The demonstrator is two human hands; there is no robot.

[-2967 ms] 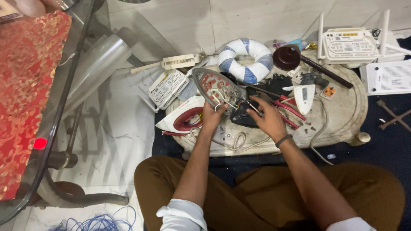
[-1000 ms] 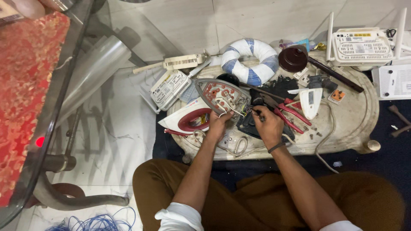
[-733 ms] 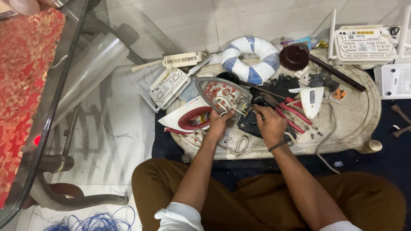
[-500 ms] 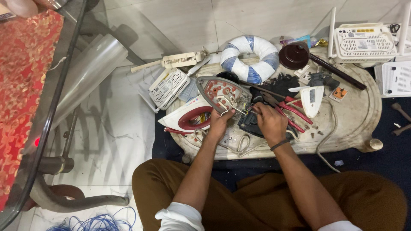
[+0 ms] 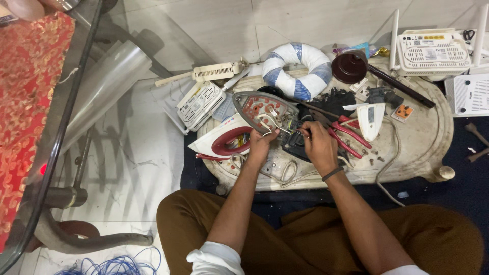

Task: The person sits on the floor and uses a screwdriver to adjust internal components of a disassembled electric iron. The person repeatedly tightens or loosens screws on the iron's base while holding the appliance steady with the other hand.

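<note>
1. Two hands are seen over the opened electric iron soleplate (image 5: pixel 265 109) on a white low table (image 5: pixel 428 153).
2. White wires (image 5: pixel 269 122) are pinched by the left hand (image 5: pixel 262 145); the right hand (image 5: pixel 318 145) is pressed fingertips-together onto the terminals.
3. Wires are best kept taut, steady.

The iron soleplate (image 5: pixel 266 113) is grey with red patches and white wires. Left of it lies a white and dark red iron shell (image 5: pixel 224 142); above it, a ring (image 5: pixel 297 70) striped blue and white; to its right, red-handled pliers (image 5: pixel 346 133). Brown trousers (image 5: pixel 285 239) below it.
</note>
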